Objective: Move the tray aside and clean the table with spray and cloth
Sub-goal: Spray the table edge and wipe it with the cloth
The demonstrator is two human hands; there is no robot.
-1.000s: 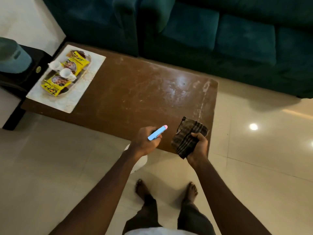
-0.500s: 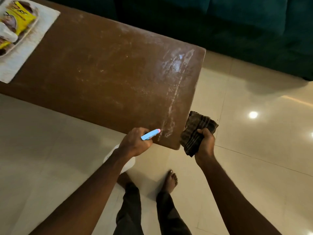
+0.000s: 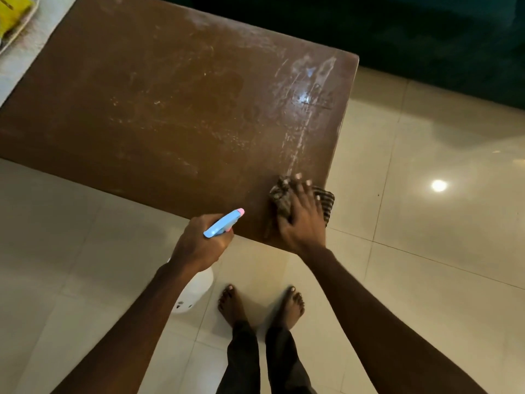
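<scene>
While the left hand [image 3: 199, 245] grips the spray [image 3: 224, 223], the right hand [image 3: 302, 223] just beside it presses spread fingers [image 3: 299, 191] on the cloth [image 3: 328, 201]; soft and limp, it seems best pinned under the palm

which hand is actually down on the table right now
The right hand: it presses the striped cloth onto the table at its near right corner. The left hand only grips the blue spray bottle by the near edge.

Streaky wooden table [image 3: 176, 109], woven cloth [image 3: 326, 201]
</scene>
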